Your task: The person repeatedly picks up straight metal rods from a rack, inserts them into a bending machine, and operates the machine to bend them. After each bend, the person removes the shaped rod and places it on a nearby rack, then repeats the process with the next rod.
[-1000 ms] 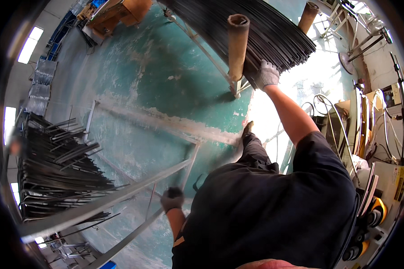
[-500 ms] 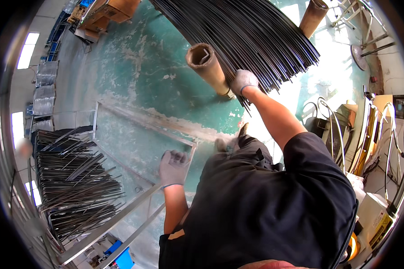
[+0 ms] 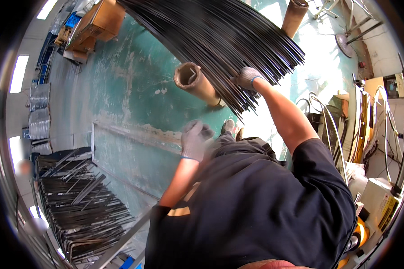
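Observation:
My right hand (image 3: 248, 78), in a pale work glove, lies over the near ends of a wide layer of long black rods (image 3: 211, 40). Its fingers are curled down among the rods; exactly how many they grip is hidden. Left of that hand, a thick brown tube (image 3: 196, 84) stands at the edge of the rods, a bent piece showing inside its open top. My left hand (image 3: 195, 140), also gloved, hovers in front of my body, away from the rods. Its fingers are loosely bent and apart, slightly blurred, with nothing seen in them.
Another brown tube (image 3: 295, 18) stands at the rods' far right side. Many bent dark rods (image 3: 85, 201) are piled at lower left, beside a metal frame rail (image 3: 121, 242). Cables and a machine (image 3: 377, 201) stand at right. A brown cabinet (image 3: 96, 24) is at far left.
My right hand has shifted right across the rod ends, away from the near tube. My left hand has come up and right, from beside the metal frame. The view has turned slightly.

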A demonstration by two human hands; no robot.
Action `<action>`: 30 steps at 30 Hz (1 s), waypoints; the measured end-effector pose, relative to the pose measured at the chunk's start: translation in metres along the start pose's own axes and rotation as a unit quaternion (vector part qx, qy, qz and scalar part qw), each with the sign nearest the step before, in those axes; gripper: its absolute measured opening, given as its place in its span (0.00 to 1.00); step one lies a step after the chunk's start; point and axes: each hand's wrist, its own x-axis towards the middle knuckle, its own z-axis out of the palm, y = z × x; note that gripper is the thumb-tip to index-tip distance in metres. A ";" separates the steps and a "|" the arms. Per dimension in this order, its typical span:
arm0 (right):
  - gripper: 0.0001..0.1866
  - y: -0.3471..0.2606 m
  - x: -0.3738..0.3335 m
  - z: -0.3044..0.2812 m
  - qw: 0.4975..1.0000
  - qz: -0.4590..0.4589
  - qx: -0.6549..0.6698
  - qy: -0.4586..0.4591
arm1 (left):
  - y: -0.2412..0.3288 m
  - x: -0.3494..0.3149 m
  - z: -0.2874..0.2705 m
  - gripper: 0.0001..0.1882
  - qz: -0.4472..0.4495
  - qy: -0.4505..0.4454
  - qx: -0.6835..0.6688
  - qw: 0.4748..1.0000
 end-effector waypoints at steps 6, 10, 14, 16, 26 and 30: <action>0.27 0.012 -0.051 -0.017 0.994 0.003 0.110 -0.005 | 0.017 0.030 0.065 0.13 -0.057 -0.184 0.134 0.972; 0.29 0.069 -0.141 0.025 0.993 0.089 0.081 -0.008 | 0.009 0.074 0.093 0.11 -0.094 -0.233 0.117 0.961; 0.21 0.091 -0.300 0.049 0.975 0.204 0.084 0.029 | -0.007 0.143 0.112 0.16 -0.138 -0.258 -0.030 0.956; 0.22 0.110 -0.379 0.087 0.955 0.279 0.055 0.082 | -0.007 0.158 0.124 0.17 -0.178 -0.217 -0.071 0.957; 0.17 0.153 -0.526 0.233 0.860 0.379 -0.108 0.325 | -0.027 0.068 0.134 0.04 -0.325 -0.192 -0.037 0.925; 0.16 0.190 -0.612 0.275 0.801 0.489 -0.091 0.332 | -0.017 0.041 0.169 0.04 -0.254 -0.303 -0.041 0.918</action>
